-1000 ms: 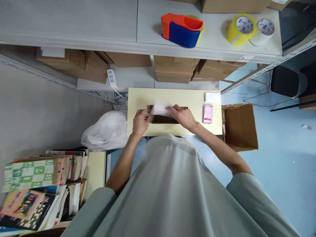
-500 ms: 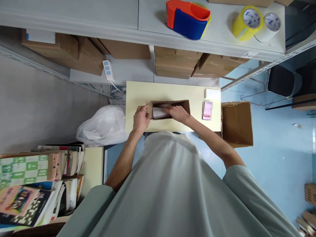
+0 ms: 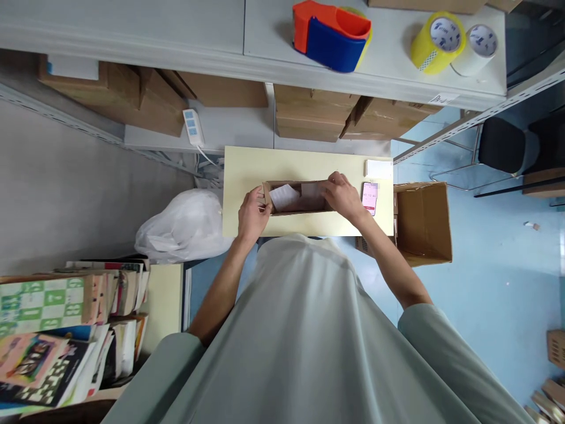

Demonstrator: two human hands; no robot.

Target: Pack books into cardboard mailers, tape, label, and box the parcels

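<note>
An uncapped, narrow cardboard box lies on the pale yellow table in front of me. Inside it, a white sheet of paper lies toward the left end. My left hand grips the box's left end, fingers curled over the edge. At the right end, my right hand has its fingers bent over the rim; whether they pinch the box wall or something inside is hidden. Just right of that hand lies a phone with a pink screen, below a small white box.
A shelf above holds an orange and blue tape dispenser and tape rolls. Cardboard boxes line the lower shelf. A white plastic bag sits left, books lower left, a large open carton right.
My right hand has moved from the middle of the box to its right end. More of the white paper inside now shows. My left hand stays at the left end.
</note>
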